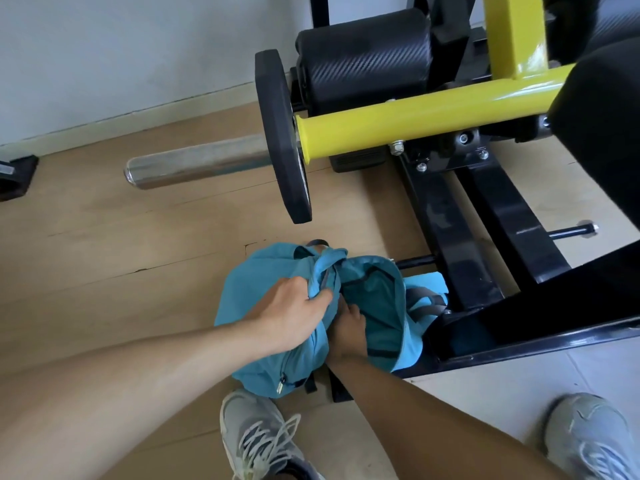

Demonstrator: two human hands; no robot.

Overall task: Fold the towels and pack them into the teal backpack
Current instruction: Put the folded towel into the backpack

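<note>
At the bottom edge, two grey lace-up sneakers stand on the floor: the left sneaker just below the bag, the right sneaker well apart at the lower right corner. No brand mark can be read on either.

Both bare forearms reach forward from the lower corners to the teal backpack, which lies on the wooden floor with its main opening spread wide and its right side against the black base rail of a gym machine. The left hand grips a bunch of teal fabric and a grey strap at the upper lip of the opening, fingers curled round it. The right hand is pushed down into the opening beside the left; its fingertips are hidden by the fabric, so whether it holds anything cannot be told. Inside the opening only darker teal lining shows. A small pale tag hangs near the zip at the lower front of the bag; its writing is too small to read. Grey shoulder straps lie against the rail on the bag's far right.

Beyond the bag, a black weight plate sits on a chrome sleeve at the end of a yellow lever arm. Black roller pads stand behind it, against a pale wall.
</note>
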